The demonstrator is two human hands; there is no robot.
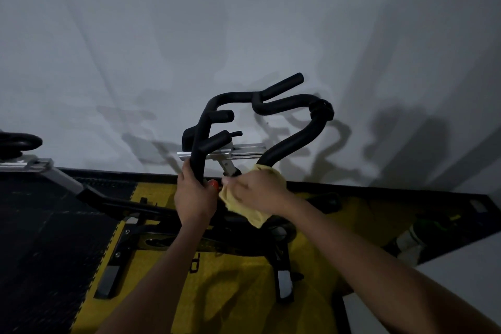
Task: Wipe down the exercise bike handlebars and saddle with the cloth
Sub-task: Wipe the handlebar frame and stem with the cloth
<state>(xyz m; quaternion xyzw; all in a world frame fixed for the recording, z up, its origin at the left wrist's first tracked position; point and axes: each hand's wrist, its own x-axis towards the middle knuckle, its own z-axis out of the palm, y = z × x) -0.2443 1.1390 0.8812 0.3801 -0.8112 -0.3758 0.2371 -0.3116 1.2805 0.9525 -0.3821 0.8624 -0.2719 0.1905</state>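
Observation:
The black foam-covered handlebars (273,106) of the exercise bike rise in the middle of the view, in front of a white wall. My left hand (193,195) grips the lower end of the left bar. My right hand (257,192) holds a yellow cloth (257,218) pressed against the lower end of the right bar, where it meets the stem. The cloth wraps around the bar and hangs below my palm. The saddle is not in view.
The bike's frame and pedals (283,283) stand below on a yellow mat (238,293). Black floor tiles (40,238) lie to the left. A second bike's handlebar (19,142) shows at the far left edge. A white surface (461,279) fills the lower right.

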